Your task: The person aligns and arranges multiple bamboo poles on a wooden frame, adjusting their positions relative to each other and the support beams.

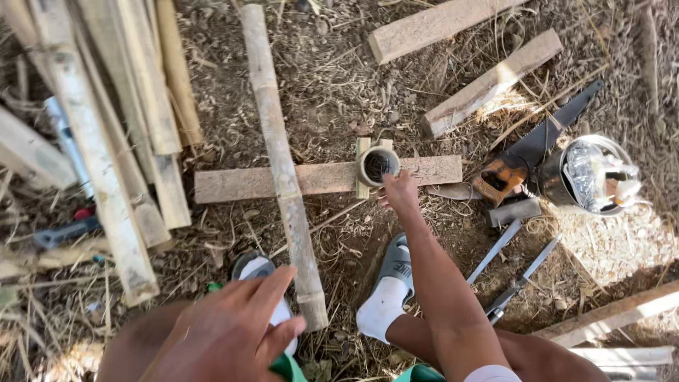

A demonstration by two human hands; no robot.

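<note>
My right hand reaches forward and grips the rim of a short upright bamboo tube. The tube stands on a flat wooden plank that lies crosswise on the ground, with small bamboo slats beside the tube. My left hand hovers low near my knee, fingers loosely apart, holding nothing. A long bamboo pole lies across the plank, its near end by my left hand. My feet in grey sandals and white socks rest on the ground.
A hand saw with an orange handle lies right of the tube, beside a metal pot of odds and ends. Two long blades lie near my right leg. Stacked bamboo slats fill the left. Boards lie beyond.
</note>
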